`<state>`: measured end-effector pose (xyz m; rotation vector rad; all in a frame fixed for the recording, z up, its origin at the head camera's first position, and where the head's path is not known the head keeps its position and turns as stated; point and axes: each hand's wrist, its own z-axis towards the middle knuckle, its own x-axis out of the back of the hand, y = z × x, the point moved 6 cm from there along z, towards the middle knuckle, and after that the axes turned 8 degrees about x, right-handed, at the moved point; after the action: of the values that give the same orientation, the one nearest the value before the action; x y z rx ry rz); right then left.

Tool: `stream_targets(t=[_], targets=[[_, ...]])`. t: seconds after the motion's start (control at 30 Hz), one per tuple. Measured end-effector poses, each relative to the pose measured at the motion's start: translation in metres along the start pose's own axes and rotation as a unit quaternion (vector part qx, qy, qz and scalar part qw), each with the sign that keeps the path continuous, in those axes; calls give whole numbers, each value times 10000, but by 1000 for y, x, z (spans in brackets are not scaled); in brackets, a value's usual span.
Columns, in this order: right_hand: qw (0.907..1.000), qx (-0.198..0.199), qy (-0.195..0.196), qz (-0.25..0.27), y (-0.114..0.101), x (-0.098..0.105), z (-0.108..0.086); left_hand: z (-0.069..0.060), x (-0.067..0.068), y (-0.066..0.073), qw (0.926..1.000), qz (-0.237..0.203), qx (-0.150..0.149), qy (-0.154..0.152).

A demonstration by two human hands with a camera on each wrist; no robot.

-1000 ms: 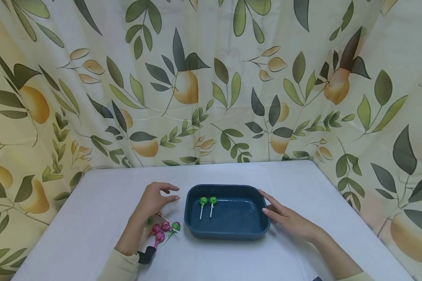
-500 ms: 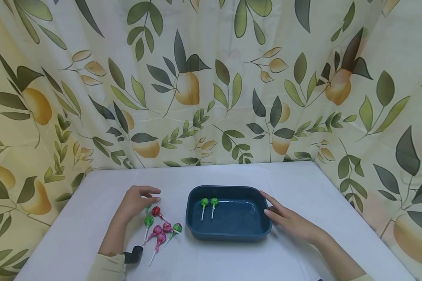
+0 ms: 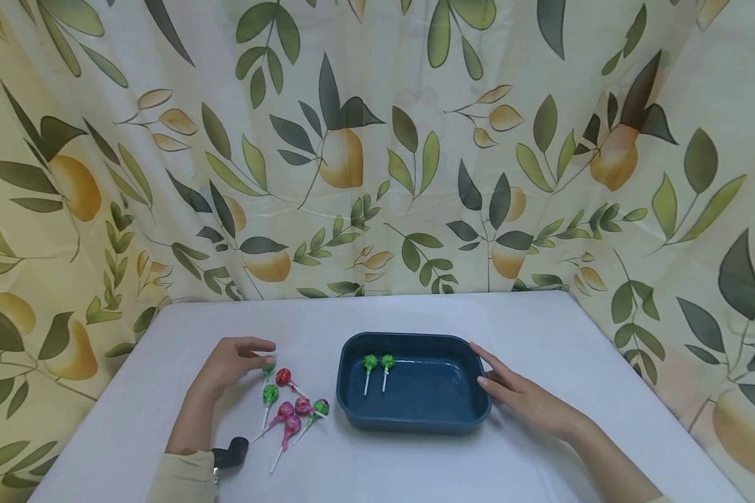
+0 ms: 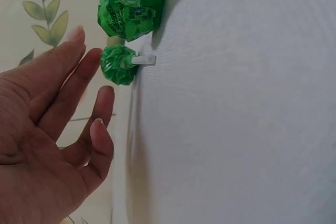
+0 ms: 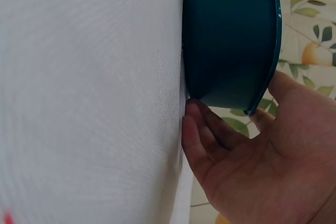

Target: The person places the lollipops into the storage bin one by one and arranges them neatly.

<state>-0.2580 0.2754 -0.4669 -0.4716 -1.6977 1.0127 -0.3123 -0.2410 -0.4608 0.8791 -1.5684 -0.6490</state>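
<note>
My left hand (image 3: pixel 229 365) hovers by the far end of a small group of lollipops, its fingers loosely bent and holding nothing. Right by its fingertips is a green lollipop (image 3: pixel 268 368); the left wrist view shows this green lollipop (image 4: pixel 118 65) just beyond the fingers, and I cannot tell whether they touch it. A second green lollipop (image 3: pixel 270 395) and a red lollipop (image 3: pixel 283 377) lie close by. My right hand (image 3: pixel 525 398) rests against the right end of a dark blue tray (image 3: pixel 415 423). In the right wrist view its fingers touch the tray's outer wall (image 5: pixel 226 40).
Two green lollipops (image 3: pixel 370 362) lie side by side in the tray's left part. Several pink lollipops (image 3: pixel 291 425) and a green-and-red lollipop (image 3: pixel 321 407) lie on the white tablecloth (image 3: pixel 327 468) left of the tray. A patterned curtain (image 3: pixel 365 209) hangs behind the table.
My left hand has moved left from beside the tray to the far green lollipop, uncovering more lollipops. The right hand stays at the tray's end. The head view has shifted slightly.
</note>
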Motion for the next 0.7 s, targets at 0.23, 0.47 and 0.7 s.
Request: stream_targets(t=[0.23, 0.47, 0.7], targets=[[10000, -12, 7, 36, -1, 0, -1, 3, -3, -7, 9999, -89, -24, 39], [10000, 34, -13, 38, -1, 1, -1, 6, -6, -11, 9999, -107, -91, 48], [9999, 31, 29, 103, 1, 0, 0, 7, -6, -13, 9998, -37, -170, 99]])
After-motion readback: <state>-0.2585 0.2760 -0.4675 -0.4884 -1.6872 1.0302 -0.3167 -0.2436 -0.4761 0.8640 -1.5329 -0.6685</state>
